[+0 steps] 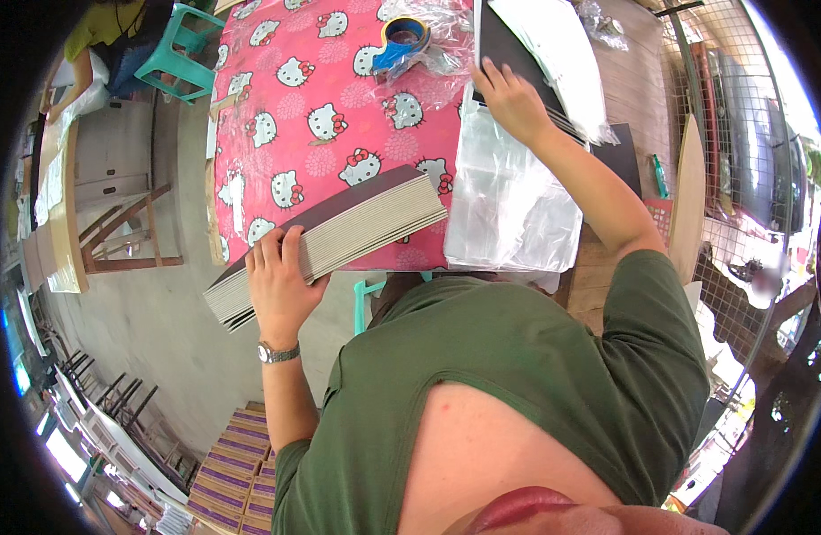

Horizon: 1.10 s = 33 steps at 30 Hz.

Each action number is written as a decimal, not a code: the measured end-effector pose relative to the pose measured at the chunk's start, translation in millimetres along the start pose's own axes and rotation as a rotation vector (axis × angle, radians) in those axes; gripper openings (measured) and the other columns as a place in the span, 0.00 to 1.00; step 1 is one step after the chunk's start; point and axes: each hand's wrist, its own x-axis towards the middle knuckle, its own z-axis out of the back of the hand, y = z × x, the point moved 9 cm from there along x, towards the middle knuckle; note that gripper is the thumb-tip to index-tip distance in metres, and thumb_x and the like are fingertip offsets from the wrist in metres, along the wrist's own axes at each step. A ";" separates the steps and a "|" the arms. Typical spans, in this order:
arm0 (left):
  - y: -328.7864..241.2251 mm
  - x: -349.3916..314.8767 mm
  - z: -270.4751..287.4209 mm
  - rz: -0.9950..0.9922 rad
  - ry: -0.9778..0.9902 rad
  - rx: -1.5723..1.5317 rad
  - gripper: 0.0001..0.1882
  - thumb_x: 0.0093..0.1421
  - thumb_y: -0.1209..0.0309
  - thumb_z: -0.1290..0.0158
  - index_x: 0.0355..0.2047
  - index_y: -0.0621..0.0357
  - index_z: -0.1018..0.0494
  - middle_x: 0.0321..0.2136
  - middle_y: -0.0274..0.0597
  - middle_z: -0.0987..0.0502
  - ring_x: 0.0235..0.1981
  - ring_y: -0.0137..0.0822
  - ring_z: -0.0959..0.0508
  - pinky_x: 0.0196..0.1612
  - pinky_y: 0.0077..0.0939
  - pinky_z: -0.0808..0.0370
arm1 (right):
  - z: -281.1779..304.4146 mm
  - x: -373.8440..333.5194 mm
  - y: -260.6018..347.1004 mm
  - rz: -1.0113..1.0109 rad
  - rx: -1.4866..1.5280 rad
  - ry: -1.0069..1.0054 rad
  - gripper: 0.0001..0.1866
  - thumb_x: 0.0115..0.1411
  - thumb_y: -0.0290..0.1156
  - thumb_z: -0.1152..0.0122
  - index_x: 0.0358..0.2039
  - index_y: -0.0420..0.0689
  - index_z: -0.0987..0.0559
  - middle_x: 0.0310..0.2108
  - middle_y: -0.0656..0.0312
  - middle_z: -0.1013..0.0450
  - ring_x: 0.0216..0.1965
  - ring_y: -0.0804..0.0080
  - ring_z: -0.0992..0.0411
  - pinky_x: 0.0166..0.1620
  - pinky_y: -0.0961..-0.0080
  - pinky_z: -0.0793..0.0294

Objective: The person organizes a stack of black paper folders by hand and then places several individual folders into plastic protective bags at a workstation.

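My left hand (281,276) is closed on the left part of a long stack of dark-topped boards (366,214) with pale layered edges. The stack lies slanted across the table's near edge, its left end jutting past it. Stretched out to the far right, my right hand (510,100) rests its fingertips at the left edge of a black sheet (509,40). Its fingers look extended, with nothing visibly gripped. White sheets (553,53) partly cover the black one. Below that hand lie clear plastic sleeves (509,196).
A pink cartoon-print cloth (286,98) covers the table. A blue tape dispenser (402,45) sits at the back among crumpled clear plastic (451,53). A teal stool (179,49) and another person (103,45) are far left. Stacked boxes (232,473) stand lower left.
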 end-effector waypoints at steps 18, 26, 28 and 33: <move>7.6 -3.8 -4.4 -0.020 0.024 -0.044 0.36 0.36 0.60 0.34 0.47 0.53 0.33 0.42 0.45 0.34 0.46 0.46 0.33 0.49 0.42 0.37 | 307.1 115.2 -61.5 -0.227 1.045 -0.895 0.19 0.55 0.20 0.45 0.49 0.37 0.29 0.40 0.55 0.25 0.40 0.73 0.27 0.45 0.79 0.30; -3.2 -32.2 -1.2 -0.280 -0.384 0.368 0.43 0.38 0.44 0.36 0.55 0.41 0.35 0.64 0.59 0.66 0.65 0.63 0.72 0.61 0.66 0.64 | 195.9 117.2 47.3 -0.200 1.637 -0.401 0.21 0.54 0.23 0.38 0.49 0.46 0.30 0.43 0.68 0.28 0.43 0.80 0.31 0.45 0.81 0.30; 7.4 -37.7 -7.6 -0.189 -0.413 0.244 0.56 0.38 0.45 0.36 0.64 0.45 0.51 0.64 0.58 0.63 0.62 0.67 0.57 0.58 0.72 0.64 | 147.1 103.6 89.3 -0.200 2.090 -0.172 0.21 0.51 0.15 0.39 0.45 0.45 0.31 0.39 0.69 0.30 0.45 0.79 0.32 0.50 0.79 0.33; 3.9 -27.3 0.5 -0.108 -0.268 0.155 0.63 0.36 0.46 0.35 0.64 0.57 0.60 0.62 0.57 0.53 0.64 0.57 0.53 0.60 0.68 0.67 | 85.2 28.8 132.7 -0.040 2.196 0.287 0.29 0.51 0.37 0.36 0.52 0.44 0.34 0.50 0.60 0.31 0.52 0.69 0.34 0.56 0.72 0.38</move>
